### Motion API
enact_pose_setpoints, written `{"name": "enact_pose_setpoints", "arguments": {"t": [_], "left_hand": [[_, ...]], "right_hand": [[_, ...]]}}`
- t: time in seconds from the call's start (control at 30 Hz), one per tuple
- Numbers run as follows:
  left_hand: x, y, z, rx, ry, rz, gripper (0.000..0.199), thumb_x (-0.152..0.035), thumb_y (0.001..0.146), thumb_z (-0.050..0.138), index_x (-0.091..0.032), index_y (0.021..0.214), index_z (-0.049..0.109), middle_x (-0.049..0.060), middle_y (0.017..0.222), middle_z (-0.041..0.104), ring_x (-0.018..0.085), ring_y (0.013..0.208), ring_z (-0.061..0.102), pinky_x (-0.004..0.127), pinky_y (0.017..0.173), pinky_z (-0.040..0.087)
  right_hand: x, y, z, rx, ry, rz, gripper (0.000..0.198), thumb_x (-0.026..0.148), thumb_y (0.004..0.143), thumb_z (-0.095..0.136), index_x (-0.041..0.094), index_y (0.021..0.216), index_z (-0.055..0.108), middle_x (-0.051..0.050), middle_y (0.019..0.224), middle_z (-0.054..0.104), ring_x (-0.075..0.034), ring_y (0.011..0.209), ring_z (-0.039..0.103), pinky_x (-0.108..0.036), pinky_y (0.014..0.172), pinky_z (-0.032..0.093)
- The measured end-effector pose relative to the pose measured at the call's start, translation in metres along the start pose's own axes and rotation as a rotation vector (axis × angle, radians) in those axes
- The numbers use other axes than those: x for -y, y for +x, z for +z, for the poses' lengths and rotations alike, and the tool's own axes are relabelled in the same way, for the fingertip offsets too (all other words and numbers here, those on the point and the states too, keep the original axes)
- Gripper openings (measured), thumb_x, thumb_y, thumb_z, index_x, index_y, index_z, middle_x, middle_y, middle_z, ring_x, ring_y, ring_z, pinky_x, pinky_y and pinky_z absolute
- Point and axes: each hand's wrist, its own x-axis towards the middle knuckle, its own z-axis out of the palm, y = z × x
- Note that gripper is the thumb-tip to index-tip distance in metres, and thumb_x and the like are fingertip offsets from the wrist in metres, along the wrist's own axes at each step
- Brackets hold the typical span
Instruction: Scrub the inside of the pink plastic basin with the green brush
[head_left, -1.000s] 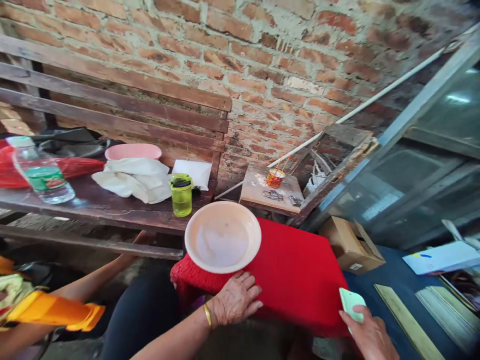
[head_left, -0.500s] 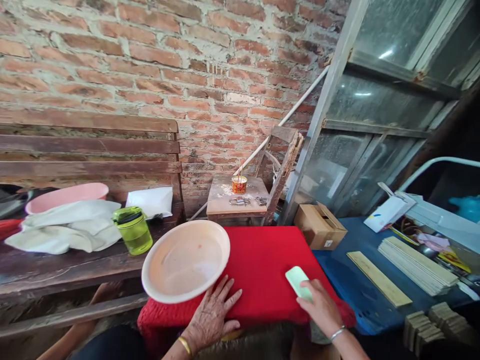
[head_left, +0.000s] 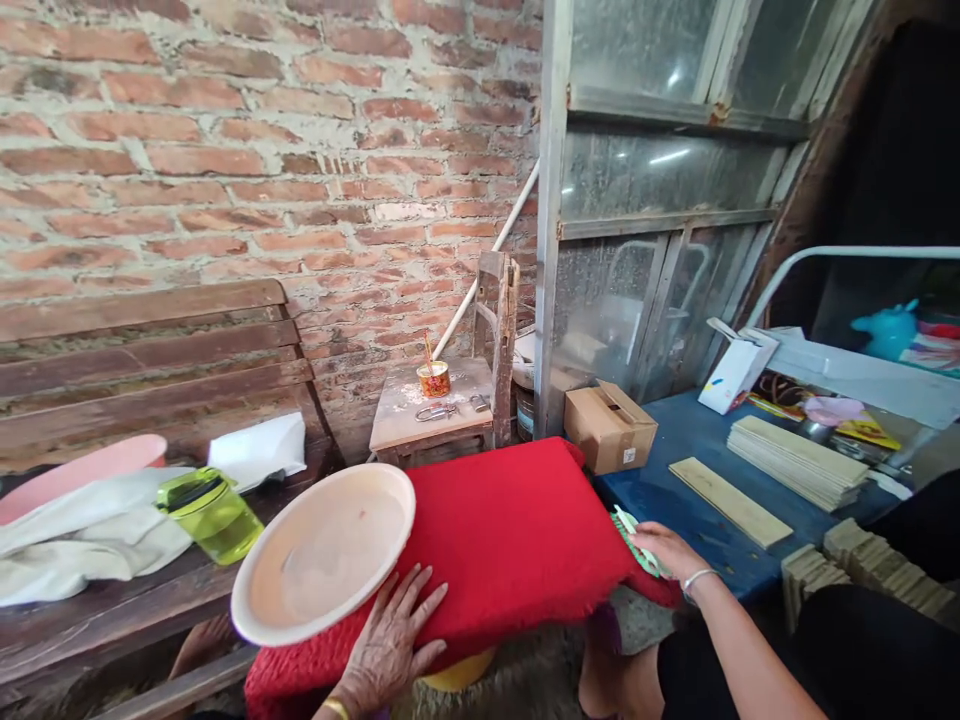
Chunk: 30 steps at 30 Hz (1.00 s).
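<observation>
A red cloth (head_left: 502, 520) covers the low table or bench in front of me. My left hand (head_left: 386, 635), with a gold bracelet at the wrist, lies flat on its near left part, fingers spread. Its fingertips are close beside the rim of a pale basin (head_left: 251, 600), which sits on the cloth's left end; whether they touch I cannot tell. At the right edge of the cloth, my right hand (head_left: 667, 550), wearing a silver bangle, is closed on a light green scrub brush (head_left: 626, 520). The bristles are turned toward the cloth and partly show.
Left is a wooden bench (head_left: 97, 600) with a green bottle (head_left: 217, 520), white cloth (head_left: 82, 540) and a pink basin (head_left: 97, 470). A small wooden chair (head_left: 394, 425) bears a tin. Right stand a cardboard box (head_left: 611, 430) and yellowish boards (head_left: 795, 460) on a blue surface (head_left: 675, 415).
My right hand has moved with the brush to the cloth's right edge, and the brush has tipped so its bristles show. My left hand stays on the cloth. The view has swung right.
</observation>
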Motion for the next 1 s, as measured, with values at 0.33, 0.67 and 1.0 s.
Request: {"name": "enact_pose_setpoints", "arguments": {"t": [0.33,0.67,1.0], "left_hand": [[-0.001,0.000,0.000,0.092,0.015,-0.052,0.067,-0.050,0.085,0.068,-0.040,0.148,0.048,0.001,0.149,0.053,0.027,0.133,0.053,0.039,0.110,0.043],[-0.002,0.004,-0.004,0.152,-0.002,-0.079,0.061,-0.047,0.085,0.066,-0.041,0.144,0.052,0.001,0.147,0.055,0.026,0.133,0.053,0.039,0.112,0.041],[0.000,0.004,-0.004,0.120,0.028,-0.049,0.064,-0.047,0.084,0.068,-0.039,0.145,0.052,0.002,0.148,0.054,0.027,0.133,0.053,0.039,0.112,0.041]], "right_hand": [[-0.001,0.011,0.010,0.023,-0.070,-0.003,0.037,0.051,0.077,0.053,0.022,0.091,0.071,-0.002,0.077,0.070,-0.022,0.078,0.066,-0.031,0.070,0.048],[0.023,-0.023,0.021,-0.019,-0.263,-0.278,0.035,0.046,0.082,0.061,0.025,0.110,0.068,-0.005,0.107,0.059,-0.022,0.101,0.062,-0.033,0.094,0.045],[0.049,-0.060,0.070,0.159,-0.483,-0.648,0.024,0.032,0.076,0.069,0.030,0.100,0.074,-0.001,0.104,0.060,-0.019,0.097,0.058,-0.029,0.095,0.042]]}}
